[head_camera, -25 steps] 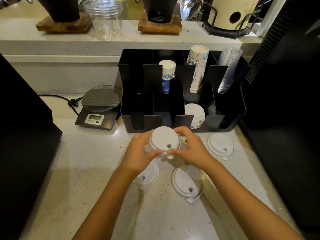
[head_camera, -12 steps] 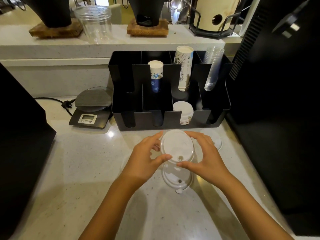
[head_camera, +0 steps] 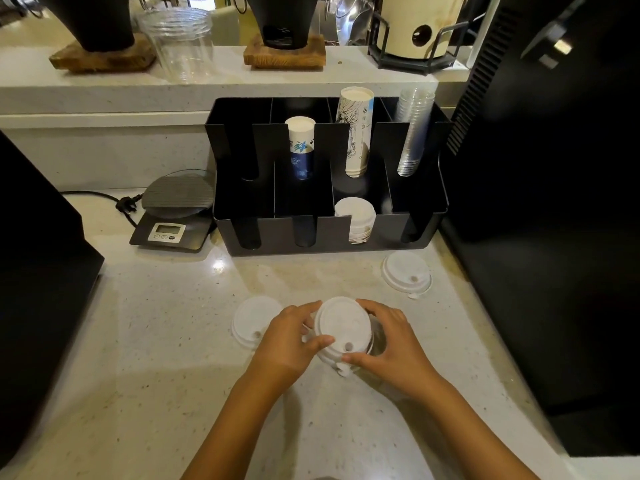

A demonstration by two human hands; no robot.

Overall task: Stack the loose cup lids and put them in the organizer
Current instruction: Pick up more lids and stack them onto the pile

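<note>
Both hands [head_camera: 346, 344] hold unmarked lids [head_camera: 343, 327]; no writing legible.

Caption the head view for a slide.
Both hands press stacked lids together before the organizer.

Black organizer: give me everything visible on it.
The organizer is a black, matte box, metal or plastic by its look, standing upright on the counter against the back ledge. Dividers split it into a back and a front row of compartments, with slots cut in the fronts. The back row holds two paper cup stacks and clear cups; one front compartment holds white lids. Neither hand touches it.
</note>
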